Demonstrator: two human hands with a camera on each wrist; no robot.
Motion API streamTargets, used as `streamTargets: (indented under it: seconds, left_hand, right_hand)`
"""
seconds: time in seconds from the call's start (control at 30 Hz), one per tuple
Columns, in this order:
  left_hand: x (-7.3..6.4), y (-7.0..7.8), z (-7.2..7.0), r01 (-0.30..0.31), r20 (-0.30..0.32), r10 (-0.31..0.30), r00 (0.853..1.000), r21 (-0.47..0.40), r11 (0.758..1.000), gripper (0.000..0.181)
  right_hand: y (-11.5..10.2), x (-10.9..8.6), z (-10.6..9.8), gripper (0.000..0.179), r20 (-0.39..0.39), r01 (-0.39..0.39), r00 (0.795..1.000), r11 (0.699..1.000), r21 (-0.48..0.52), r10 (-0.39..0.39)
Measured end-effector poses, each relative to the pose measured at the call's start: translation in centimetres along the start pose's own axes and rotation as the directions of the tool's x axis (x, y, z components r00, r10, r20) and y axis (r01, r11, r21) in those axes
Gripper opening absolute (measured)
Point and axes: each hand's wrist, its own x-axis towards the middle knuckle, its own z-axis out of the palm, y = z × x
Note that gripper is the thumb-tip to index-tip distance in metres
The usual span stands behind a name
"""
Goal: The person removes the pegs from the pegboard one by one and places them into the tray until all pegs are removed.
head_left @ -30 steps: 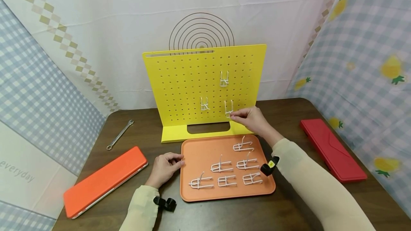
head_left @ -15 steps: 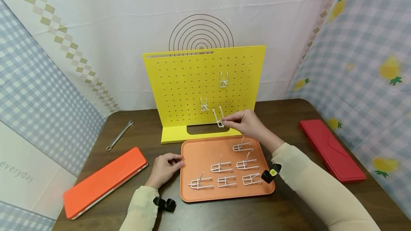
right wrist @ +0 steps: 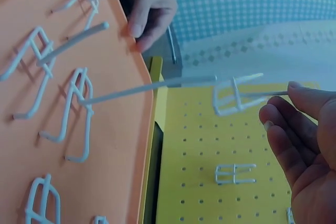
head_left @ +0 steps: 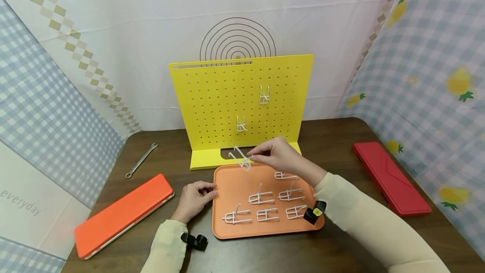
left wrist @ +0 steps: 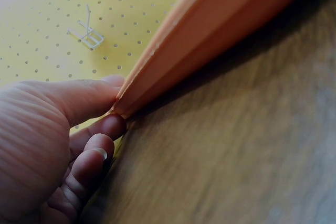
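My right hand (head_left: 278,155) pinches a white wire pegboard hook (head_left: 242,161) by its prong, thumb against fingers. It hangs in front of the yellow pegboard's base, over the tray's far edge. In the right wrist view the held hook (right wrist: 236,95) overlaps the pegboard (right wrist: 202,203). My left hand (head_left: 195,199) holds the left rim of the orange tray (head_left: 231,180); the left wrist view has the thumb on top of the rim and fingertips at its underside. Several more wire hooks (head_left: 261,197) lie on the tray. Two hooks (head_left: 264,95) hang on the pegboard (head_left: 212,104).
At the left lie an orange-red case (head_left: 125,214) and a metal wrench (head_left: 142,160). A red case (head_left: 392,178) rests at the right on the dark wooden table (head_left: 265,256). Cloth curtains (head_left: 159,20) stand behind and on both sides.
The hook in my right hand has come away from the lower right of the pegboard and moved left and down towards the tray, tilting over. My left hand stays at the tray rim.
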Motion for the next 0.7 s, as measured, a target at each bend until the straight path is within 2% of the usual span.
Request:
streamTargets:
  seconds: [0.23, 0.43, 0.57, 0.7]
  left_hand:
    - [0.0, 0.1, 0.0, -0.004, -0.004, 0.004, 1.0, 0.004, 1.0, 0.013]
    - [0.0, 0.1, 0.0, -0.002, -0.005, 0.002, 1.0, 0.011, 1.0, 0.013]
    - [0.0, 0.1, 0.0, 0.009, -0.001, -0.009, 1.0, 0.018, 1.0, 0.013]
    - [0.0, 0.2, 0.0, 0.013, -0.001, -0.013, 1.0, 0.019, 1.0, 0.013]
  right_hand:
    - [-0.7, 0.6, 1.1, 0.01, 0.099, 0.024, 0.995, 0.999, -0.043, -0.019]
    - [-1.0, 1.3, 1.8, 0.008, 0.161, 0.058, 0.986, 0.989, -0.134, -0.036]
    - [-1.5, 1.7, 2.2, 0.007, 0.227, 0.083, 0.973, 0.972, -0.22, -0.031]
    - [-2.0, 2.1, 2.8, 0.006, 0.296, 0.115, 0.955, 0.942, -0.315, -0.018]
